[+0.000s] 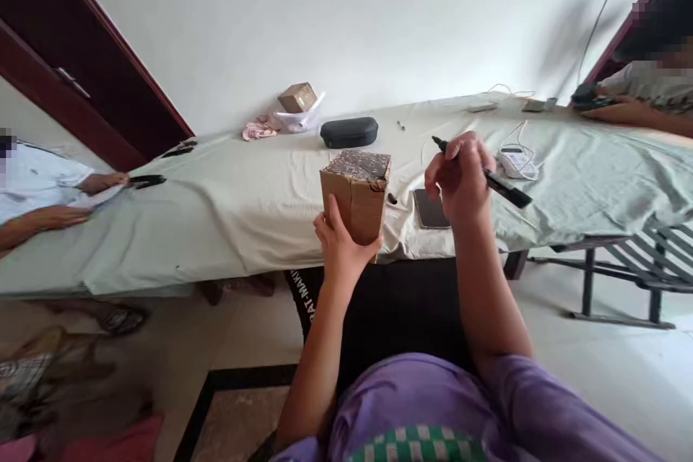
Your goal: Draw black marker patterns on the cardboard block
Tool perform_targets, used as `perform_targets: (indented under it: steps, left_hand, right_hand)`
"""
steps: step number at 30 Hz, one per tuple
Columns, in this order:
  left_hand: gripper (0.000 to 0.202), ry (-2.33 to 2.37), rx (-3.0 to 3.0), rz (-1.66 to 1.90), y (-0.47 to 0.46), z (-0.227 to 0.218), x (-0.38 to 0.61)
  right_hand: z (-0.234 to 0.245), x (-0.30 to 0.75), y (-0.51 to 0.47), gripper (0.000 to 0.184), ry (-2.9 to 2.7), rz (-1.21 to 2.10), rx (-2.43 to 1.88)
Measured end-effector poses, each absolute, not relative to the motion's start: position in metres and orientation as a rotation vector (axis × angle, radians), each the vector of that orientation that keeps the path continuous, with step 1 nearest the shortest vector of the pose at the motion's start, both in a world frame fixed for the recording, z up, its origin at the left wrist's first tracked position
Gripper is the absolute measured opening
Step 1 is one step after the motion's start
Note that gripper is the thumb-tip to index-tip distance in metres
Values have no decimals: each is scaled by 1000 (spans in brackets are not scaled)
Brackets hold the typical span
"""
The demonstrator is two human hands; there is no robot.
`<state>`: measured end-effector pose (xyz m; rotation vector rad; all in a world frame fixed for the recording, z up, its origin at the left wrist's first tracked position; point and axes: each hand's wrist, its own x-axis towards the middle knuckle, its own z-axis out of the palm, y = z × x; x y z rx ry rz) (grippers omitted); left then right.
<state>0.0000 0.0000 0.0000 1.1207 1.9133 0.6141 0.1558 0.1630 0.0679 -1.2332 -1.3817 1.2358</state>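
Note:
My left hand (344,240) grips a cardboard box (359,191) near the table's front edge, the thumb and fingers spread around its near faces. The box's top is dark and speckled, and some dark marks show at its upper right corner. In my right hand (464,172) is a black marker (507,189), held in the air right of the box with its dark tip pointing up and left. A small black cap (392,198) lies on the cloth just right of the box. Beside it, below my right hand, rests a dark flat tablet-like thing (430,209).
A black case (349,133) lies behind the box. Further back, another small box (297,97) sits on a plastic bag near pink cloth (260,128). A white device with cables (518,161) is at right. People sit at both table ends; a slatted chair (644,263) stands right.

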Motion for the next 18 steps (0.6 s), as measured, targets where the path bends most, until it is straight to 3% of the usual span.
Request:
perform_targets:
  steps: [5,8,11,18]
  left_hand:
    - [131,2165,1058,677,-13,-10,35]
    - [128,2220,1069,712,-17,-16,44]
    - [122,2271,1141,749,-22,-25,49]
    - [130,2334,1117,753,-30,-40,57]
  right_hand:
    - [72,124,122,33,-1692,692,-1194]
    - [54,114,116,19,-1847,454,-939]
    - [35,110,116,7,-1924,430,-816]
    - [25,109,103,8,-1843,655,-941]
